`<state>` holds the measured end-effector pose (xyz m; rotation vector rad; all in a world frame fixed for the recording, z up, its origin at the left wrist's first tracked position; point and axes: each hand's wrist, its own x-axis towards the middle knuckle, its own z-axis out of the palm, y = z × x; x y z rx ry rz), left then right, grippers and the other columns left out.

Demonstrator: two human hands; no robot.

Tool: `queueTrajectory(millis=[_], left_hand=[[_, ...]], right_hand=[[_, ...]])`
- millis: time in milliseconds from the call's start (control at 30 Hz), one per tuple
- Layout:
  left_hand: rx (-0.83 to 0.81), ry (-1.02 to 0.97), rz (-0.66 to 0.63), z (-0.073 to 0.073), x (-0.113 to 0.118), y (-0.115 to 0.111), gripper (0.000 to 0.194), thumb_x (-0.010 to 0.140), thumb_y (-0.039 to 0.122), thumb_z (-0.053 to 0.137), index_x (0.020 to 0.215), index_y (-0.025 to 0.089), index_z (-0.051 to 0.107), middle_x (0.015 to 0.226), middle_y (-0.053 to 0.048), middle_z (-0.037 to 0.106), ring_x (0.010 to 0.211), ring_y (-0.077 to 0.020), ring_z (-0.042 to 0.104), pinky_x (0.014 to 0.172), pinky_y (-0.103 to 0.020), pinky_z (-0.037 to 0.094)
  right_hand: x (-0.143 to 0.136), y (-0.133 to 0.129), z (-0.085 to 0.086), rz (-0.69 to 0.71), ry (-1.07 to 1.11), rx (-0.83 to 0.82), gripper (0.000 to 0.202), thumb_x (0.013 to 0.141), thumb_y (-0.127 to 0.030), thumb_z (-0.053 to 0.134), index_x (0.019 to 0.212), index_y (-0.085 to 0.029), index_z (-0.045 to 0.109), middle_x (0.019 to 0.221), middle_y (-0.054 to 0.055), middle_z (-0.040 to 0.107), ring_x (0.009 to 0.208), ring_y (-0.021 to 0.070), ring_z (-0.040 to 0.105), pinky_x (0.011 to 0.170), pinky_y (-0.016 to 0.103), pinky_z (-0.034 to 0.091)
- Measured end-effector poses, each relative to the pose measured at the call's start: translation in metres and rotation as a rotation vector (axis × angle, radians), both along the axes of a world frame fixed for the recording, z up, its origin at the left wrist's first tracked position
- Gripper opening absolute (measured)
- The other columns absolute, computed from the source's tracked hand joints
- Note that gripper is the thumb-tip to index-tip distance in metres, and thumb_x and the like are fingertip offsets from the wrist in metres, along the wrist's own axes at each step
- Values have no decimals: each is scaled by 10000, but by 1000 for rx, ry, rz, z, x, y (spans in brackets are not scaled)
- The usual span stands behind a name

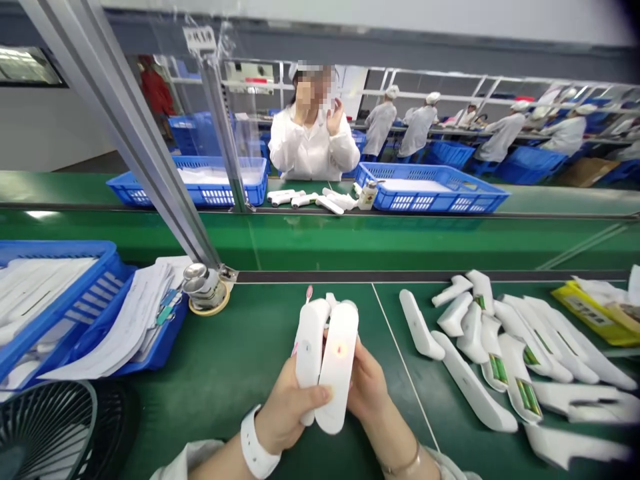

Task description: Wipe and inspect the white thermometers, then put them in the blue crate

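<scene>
Two slim white battery-powered handheld devices are held upright side by side in the middle of the head view. My left hand [285, 407] is closed round the left device [309, 347], its thumb lying across the lower front of the right device [339, 367]. A small orange-red light glows on the right device's face. My right hand [369, 381] grips that device from its right side and behind; most of its fingertips are hidden. A thin stick with a pink tip [309, 292] pokes up behind the left device, its lower part mostly hidden.
Several similar white devices [473, 390], some showing green batteries, lie at right beside a yellow tray [595, 317]. Left are blue baskets [107, 293] with papers [125, 320], a metal-topped bottle [203, 287] and a black fan [45, 427]. A co-worker [313, 147] sits opposite, beyond a metal post [135, 140].
</scene>
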<state>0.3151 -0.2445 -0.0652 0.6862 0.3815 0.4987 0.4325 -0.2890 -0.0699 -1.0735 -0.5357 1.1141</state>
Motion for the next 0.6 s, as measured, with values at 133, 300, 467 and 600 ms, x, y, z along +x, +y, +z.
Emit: queueTrajectory(millis=[133,300,467,600], left_hand=[[43,5,-10,4,-1,3,459,652,236,772,1075,136,624,877,-81,683,796,-177,617,711,-256,473],[85,20,12,4,-2,2,487,663,223,765,1122,170,612,906,-64,674,821,-176,607,716,-257,476],[128,47,25,2,-3,2,418,675,217,760,1073,208,634,862,-12,660,761,-126,578,708,-234,474],[140,42,18,2,-4,1,414,705,212,742,1099,235,620,923,-3,657,819,-123,581,726,-217,471]], right_hand=[[1,-3,-1,109,205,8,490,748,-626,548,991,-227,697,762,63,687,567,205,597,555,350,499],[1,-3,-5,149,367,82,390,761,-551,603,965,-238,714,758,36,696,488,152,552,568,322,503],[1,-2,-9,166,426,53,369,701,-564,673,918,-270,724,841,15,720,774,217,655,777,355,525],[1,-2,-10,191,461,83,348,716,-565,663,926,-295,723,871,-3,727,852,224,663,839,361,517]])
